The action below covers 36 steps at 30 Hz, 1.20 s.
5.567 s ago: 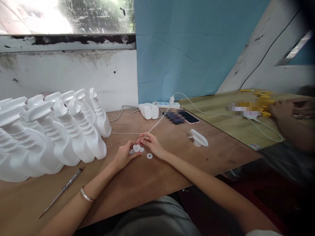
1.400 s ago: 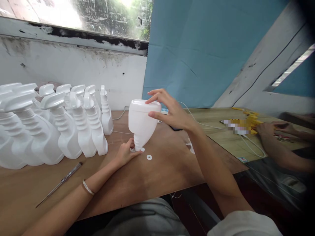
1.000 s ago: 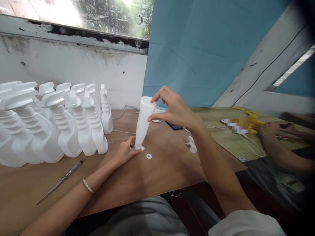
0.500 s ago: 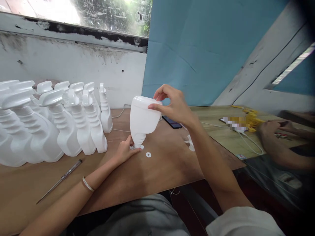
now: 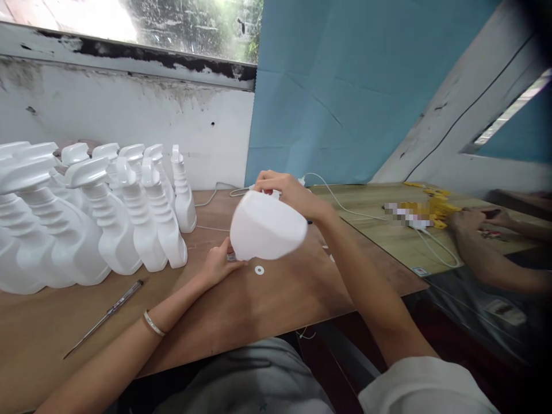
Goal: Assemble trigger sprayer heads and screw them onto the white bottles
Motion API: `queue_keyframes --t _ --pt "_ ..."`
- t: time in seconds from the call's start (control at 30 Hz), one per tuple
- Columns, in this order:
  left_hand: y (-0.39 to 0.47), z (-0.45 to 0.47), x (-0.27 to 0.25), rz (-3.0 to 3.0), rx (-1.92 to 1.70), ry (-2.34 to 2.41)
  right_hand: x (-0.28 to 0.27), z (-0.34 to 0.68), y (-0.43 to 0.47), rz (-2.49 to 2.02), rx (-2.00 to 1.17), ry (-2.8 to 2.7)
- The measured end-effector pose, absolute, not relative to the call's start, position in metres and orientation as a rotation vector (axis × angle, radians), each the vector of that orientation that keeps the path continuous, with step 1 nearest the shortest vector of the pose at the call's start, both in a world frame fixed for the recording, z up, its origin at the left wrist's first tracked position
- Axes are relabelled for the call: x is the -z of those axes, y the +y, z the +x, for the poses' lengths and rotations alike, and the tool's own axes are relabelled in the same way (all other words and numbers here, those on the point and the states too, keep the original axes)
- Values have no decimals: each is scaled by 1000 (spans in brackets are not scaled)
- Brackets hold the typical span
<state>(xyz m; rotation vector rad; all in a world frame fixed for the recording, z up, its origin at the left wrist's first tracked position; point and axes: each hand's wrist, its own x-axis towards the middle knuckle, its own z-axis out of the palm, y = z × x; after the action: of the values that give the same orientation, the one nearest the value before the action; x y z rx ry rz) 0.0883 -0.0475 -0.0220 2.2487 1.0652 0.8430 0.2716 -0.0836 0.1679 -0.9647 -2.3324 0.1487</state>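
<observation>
A white plastic bottle [image 5: 268, 225] is tipped over above the table, its broad base facing me and its neck end hidden behind the body. My right hand [image 5: 282, 187] grips it from the far upper side, with some fingers out of sight behind it. Down at the table, my left hand [image 5: 221, 265] is closed beside the low end of the bottle. A bit of pale, see-through material [image 5: 232, 257] shows between its thumb and fingers, too small to name. A flat white washer [image 5: 259, 270] lies on the table just right of the left thumb.
Several white spray bottles [image 5: 118, 230] with trigger heads stand upright at left. A thin screwdriver [image 5: 103, 318] lies in front of them. White cables [image 5: 345, 207] run along the back. On the right, another person's hands [image 5: 468, 224] are near yellow pieces [image 5: 442, 206] on a neighbouring table.
My right hand has swung the bottle's base toward me and to the right, from nearly upside down to strongly tilted. The left hand has stayed in place.
</observation>
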Motion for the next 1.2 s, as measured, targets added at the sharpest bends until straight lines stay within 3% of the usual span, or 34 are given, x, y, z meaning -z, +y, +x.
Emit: queue_keyframes --t 0.27,0.5,0.63,1.0,1.1,1.2 --pt "-47 87 18 2267 -866 901 -160 281 -66 -648 -637 -2079" --pt "-48 87 17 2122 -862 857 -196 274 -84 -563 -945 -2616" --pt "-47 88 19 2016 -843 835 -204 271 -89 -721 -750 -2648" --pt "-48 91 19 1957 -965 1052 -164 250 -80 -1434 245 -1950" --pt "-47 91 19 1926 -945 1085 -176 248 -87 -1372 151 -2123" --pt "-46 89 17 1893 -928 1107 -195 258 -93 -1096 -203 -2408"
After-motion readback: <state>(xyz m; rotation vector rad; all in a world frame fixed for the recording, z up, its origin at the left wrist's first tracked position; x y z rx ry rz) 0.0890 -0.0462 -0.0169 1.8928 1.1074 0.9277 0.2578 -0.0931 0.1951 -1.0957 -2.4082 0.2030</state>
